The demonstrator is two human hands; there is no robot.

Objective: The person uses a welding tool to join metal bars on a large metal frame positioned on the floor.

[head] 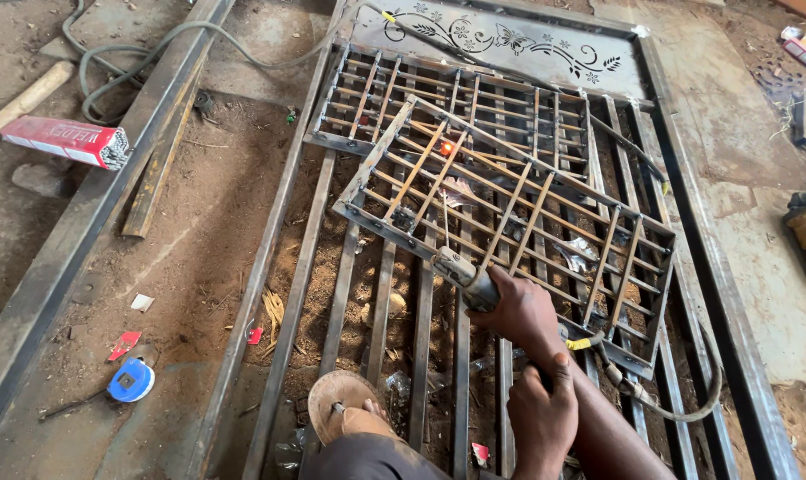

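Bare dirt floor [190, 231] carried a long steel gate frame [687, 231], laid flat, with a decorative cut-out panel [510, 40] at its far end. 1 small bar grille [510, 209] rested tilted across the frame's upright bars. The right hand [518, 311] was closed around an electrode holder [463, 277], its rod [446, 222] reaching up into the grille near an orange-glowing spot [446, 148]. The left hand [542, 418] gripped the right forearm, bracing it. Judged step: tack welding of the grille bars. The next move would call for a steady rod tip at a bar joint. A sandalled foot [345, 404] stood between the bars.
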